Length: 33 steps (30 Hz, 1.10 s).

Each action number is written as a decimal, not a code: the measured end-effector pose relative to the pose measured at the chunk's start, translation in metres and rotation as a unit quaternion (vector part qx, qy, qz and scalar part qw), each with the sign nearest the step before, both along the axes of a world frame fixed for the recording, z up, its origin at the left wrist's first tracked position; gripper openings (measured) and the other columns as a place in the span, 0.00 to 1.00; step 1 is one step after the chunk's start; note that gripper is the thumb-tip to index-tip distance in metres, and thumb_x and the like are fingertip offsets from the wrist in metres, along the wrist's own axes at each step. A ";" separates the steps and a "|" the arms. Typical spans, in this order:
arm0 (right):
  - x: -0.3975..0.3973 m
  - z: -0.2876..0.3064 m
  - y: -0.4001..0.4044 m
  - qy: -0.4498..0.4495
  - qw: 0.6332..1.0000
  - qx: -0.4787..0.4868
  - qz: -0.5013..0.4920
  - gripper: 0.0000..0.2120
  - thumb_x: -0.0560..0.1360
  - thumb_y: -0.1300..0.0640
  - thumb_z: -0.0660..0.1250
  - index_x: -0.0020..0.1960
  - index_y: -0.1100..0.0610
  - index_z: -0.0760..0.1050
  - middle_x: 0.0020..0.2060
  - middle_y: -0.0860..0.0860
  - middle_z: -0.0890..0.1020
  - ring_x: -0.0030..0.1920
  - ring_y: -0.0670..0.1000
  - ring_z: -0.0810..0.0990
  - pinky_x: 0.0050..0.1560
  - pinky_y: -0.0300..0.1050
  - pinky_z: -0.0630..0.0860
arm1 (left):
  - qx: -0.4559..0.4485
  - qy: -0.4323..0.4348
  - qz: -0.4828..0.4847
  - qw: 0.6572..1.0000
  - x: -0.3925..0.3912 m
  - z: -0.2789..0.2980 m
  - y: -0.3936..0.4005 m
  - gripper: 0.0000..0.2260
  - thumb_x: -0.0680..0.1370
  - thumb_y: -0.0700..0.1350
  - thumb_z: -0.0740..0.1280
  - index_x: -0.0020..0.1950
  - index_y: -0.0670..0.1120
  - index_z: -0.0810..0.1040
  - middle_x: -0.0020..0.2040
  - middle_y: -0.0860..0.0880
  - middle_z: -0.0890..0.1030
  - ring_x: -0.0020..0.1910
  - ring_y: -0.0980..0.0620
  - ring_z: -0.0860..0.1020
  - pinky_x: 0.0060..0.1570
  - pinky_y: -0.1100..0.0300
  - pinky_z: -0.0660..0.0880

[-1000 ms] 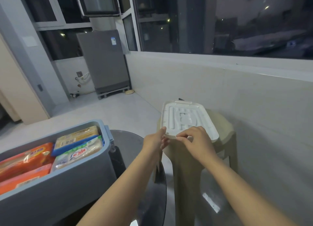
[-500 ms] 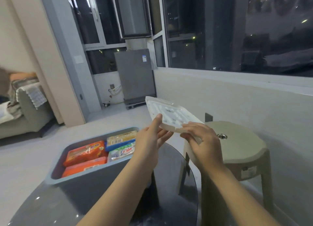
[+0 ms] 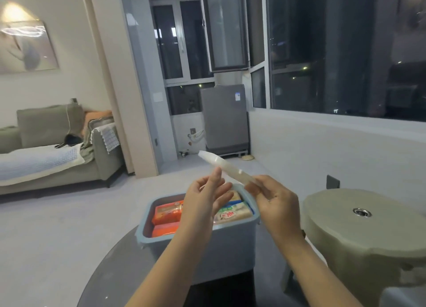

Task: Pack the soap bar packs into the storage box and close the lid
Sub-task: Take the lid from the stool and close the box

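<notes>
From the head view, both forearms are reaching forward from the near edge, hands raised above the storage box (image 3: 221, 249). The right hand (image 3: 275, 206) is grasping the near end of the white lid (image 3: 227, 168), fingers curled round its edge, so the lid is hanging edge-on and tilting up toward the far left, above the box and not touching it. The left hand (image 3: 205, 199) is standing upright with palm turned right and fingers straight and relaxed; its fingertips are reaching up beside the lid's middle, and whether they are touching it cannot be told.

The box is sitting open on a dark round glass table (image 3: 110, 276), filled with soap bar packs (image 3: 167, 214): two orange ones at the left, a pale one with a green band and red characters at the right, too blurred to read, and a yellowish one partly hidden behind the hands.

The lid is looking thin, translucent white plastic; the box is smooth blue-grey plastic with rounded corners and a lipped rim. To the right, a beige plastic stool (image 3: 364, 233) is showing a matte round seat with a metal-ringed hole. Far off, a grey appliance (image 3: 224, 117) bearing a small unreadable sticker is standing by the dark windows, and a green fabric sofa (image 3: 53, 145) is lying at the far left.
</notes>
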State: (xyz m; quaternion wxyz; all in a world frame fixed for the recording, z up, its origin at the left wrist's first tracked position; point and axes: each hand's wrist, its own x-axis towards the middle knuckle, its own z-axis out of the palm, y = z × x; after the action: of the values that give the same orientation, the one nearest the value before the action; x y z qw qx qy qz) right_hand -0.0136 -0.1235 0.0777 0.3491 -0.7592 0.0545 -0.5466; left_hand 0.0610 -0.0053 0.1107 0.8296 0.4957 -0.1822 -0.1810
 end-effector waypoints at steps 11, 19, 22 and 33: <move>0.031 0.023 -0.004 -0.121 0.950 0.265 0.111 0.06 0.72 0.47 0.67 0.39 0.46 0.79 0.32 0.39 0.82 0.33 0.35 0.77 0.32 0.26 0.72 | 0.089 -0.097 0.135 0.982 0.038 -0.016 0.031 0.21 0.65 0.60 0.68 0.53 0.51 0.74 0.53 0.50 0.81 0.49 0.56 0.82 0.43 0.62 0.78; 0.050 0.007 -0.015 -0.102 0.842 0.481 0.222 0.06 0.73 0.53 0.68 0.43 0.53 0.83 0.42 0.48 0.87 0.43 0.48 0.84 0.44 0.45 0.81 | 0.205 -0.253 0.269 0.906 0.057 -0.022 0.050 0.20 0.72 0.59 0.67 0.63 0.57 0.71 0.63 0.57 0.72 0.62 0.55 0.71 0.61 0.55 0.69; 0.053 0.001 -0.019 -0.077 0.794 0.552 0.243 0.11 0.73 0.54 0.68 0.52 0.57 0.81 0.48 0.53 0.85 0.48 0.52 0.83 0.47 0.50 0.79 | 0.244 -0.287 0.306 0.874 0.070 -0.025 0.062 0.21 0.75 0.52 0.68 0.67 0.54 0.70 0.66 0.55 0.70 0.68 0.52 0.67 0.68 0.52 0.64; 0.069 -0.016 -0.040 0.052 0.763 0.589 0.262 0.13 0.70 0.50 0.70 0.46 0.59 0.79 0.43 0.59 0.83 0.42 0.55 0.82 0.51 0.55 0.78 | 0.362 -0.261 0.335 0.830 0.105 -0.044 0.090 0.25 0.77 0.45 0.65 0.74 0.48 0.65 0.71 0.44 0.71 0.69 0.40 0.67 0.69 0.44 0.63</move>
State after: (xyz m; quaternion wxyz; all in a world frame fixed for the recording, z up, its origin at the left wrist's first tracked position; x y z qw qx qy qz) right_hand 0.0552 -0.1636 0.0618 0.8536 -0.4163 0.1828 -0.2541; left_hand 0.1659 0.0848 0.0669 0.5220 0.8202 -0.1358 0.1905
